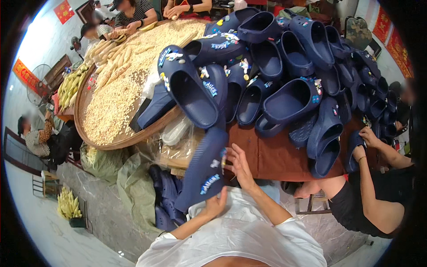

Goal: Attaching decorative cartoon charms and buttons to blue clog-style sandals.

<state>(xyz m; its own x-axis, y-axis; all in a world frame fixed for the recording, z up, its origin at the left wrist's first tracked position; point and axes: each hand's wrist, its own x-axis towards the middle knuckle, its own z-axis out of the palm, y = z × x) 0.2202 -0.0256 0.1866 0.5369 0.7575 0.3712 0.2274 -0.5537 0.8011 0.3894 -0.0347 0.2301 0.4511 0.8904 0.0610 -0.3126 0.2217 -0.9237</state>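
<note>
A navy blue clog (pixel 195 167), with small coloured charms on its upper, is held upright and tilted in front of my white shirt. My left hand (pixel 215 204) grips its lower end, thumb in sight and fingers partly hidden behind the clog. Bent fingers of my right hand (pixel 240 167) press against the clog's right side, at a small charm. Just beyond, another decorated navy clog (pixel 193 100) leans at the front of a large heap of navy clogs (pixel 291 100). This heap lies on a table with a brown cloth (pixel 253 158).
A wide round tray (pixel 80 118) of corn kernels (pixel 106 118) stands left of the heap. More clogs (pixel 167 191) lie in a sack (pixel 138 187) below. Close on the right, a co-worker's hands (pixel 362 147) handle another clog (pixel 352 155). Other people sit behind the tray.
</note>
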